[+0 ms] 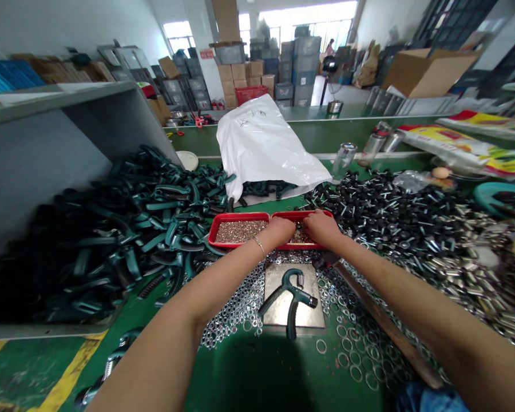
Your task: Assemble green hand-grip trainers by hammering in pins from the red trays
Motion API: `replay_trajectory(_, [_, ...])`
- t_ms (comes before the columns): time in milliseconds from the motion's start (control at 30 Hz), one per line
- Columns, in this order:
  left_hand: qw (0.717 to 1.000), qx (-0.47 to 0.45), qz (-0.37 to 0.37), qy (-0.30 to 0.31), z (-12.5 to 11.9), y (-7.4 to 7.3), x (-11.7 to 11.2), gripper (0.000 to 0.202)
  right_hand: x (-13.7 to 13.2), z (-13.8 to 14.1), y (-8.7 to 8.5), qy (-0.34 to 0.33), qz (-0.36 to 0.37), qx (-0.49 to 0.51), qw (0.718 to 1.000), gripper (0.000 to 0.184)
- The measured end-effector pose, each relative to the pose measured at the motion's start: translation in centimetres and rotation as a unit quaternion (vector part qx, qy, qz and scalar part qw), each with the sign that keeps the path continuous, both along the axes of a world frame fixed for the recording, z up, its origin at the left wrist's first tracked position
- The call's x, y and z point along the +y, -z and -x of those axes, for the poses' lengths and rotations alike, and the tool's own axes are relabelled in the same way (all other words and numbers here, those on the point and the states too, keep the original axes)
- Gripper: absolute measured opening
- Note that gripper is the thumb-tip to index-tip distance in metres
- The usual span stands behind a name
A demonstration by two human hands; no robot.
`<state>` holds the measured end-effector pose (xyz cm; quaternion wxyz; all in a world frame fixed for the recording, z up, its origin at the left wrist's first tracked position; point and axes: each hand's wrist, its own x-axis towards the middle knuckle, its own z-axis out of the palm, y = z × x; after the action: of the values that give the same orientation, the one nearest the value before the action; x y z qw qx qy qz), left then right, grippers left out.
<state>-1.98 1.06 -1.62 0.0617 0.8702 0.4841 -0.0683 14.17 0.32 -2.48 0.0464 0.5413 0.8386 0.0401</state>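
My left hand (283,230) and my right hand (321,228) both reach into the right red tray (300,247), which holds small metal parts. Their fingers are curled down into it, and whatever they pinch is hidden. Beside it stands the left red tray (212,232), filled with tiny copper-coloured pieces (240,232). Between my forearms, a green and black hand grip strengthener (292,297) with a spring lies on a square metal plate (274,317). Neither hand touches it. Beneath my right forearm rests a hammer with a wooden handle (386,320).
Loose grip handles (167,200) pile up at left, partly inside a grey shelf (146,114). Nuts (236,309) and metal rings (356,357) surround the plate. Black-headed screws (377,200) and metal sleeves (476,269) heap at right. A white sack (266,149) lies behind the trays.
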Motion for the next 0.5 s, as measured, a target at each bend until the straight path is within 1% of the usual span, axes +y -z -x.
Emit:
replay_trajectory(167, [0.998, -0.042, -0.025, -0.028, -0.2, -0.1, -0.4, 0.015, -0.1, -0.1, -0.2, -0.014, 0.007, 0.01, 1.0, 0.025])
replay_trajectory(233, [0.996, -0.068, -0.046, -0.046, -0.3, -0.4, -0.7, 0.019, -0.2, -0.1, -0.3, -0.014, 0.01, 0.016, 1.0, 0.024])
replay_trajectory(333, [0.988, -0.104, -0.079, -0.078, 0.1, -1.1, -1.6, 0.027, -0.5, -0.1, -0.4, -0.007, 0.022, 0.025, 0.999, 0.02])
replay_trajectory(367, [0.983, -0.129, -0.091, -0.091, 0.5, -1.4, -2.1, 0.028, -0.6, -0.1, -0.4, -0.002, 0.025, 0.029, 0.999, 0.02])
replay_trajectory(433, [0.966, -0.211, -0.107, -0.102, 1.6, -1.7, -3.6, 0.025, -0.8, -0.1, -0.2, 0.015, 0.021, 0.044, 0.999, 0.019])
replay_trajectory(467, [0.954, -0.262, -0.103, -0.099, 2.3, -1.7, -4.7, 0.022, -1.0, -0.1, -0.2, 0.025, 0.015, 0.055, 0.998, 0.019])
replay_trajectory(500, [0.941, -0.314, -0.085, -0.094, 3.0, -1.5, -6.0, 0.018, -1.1, -0.1, -0.3, 0.035, 0.006, 0.068, 0.997, 0.019])
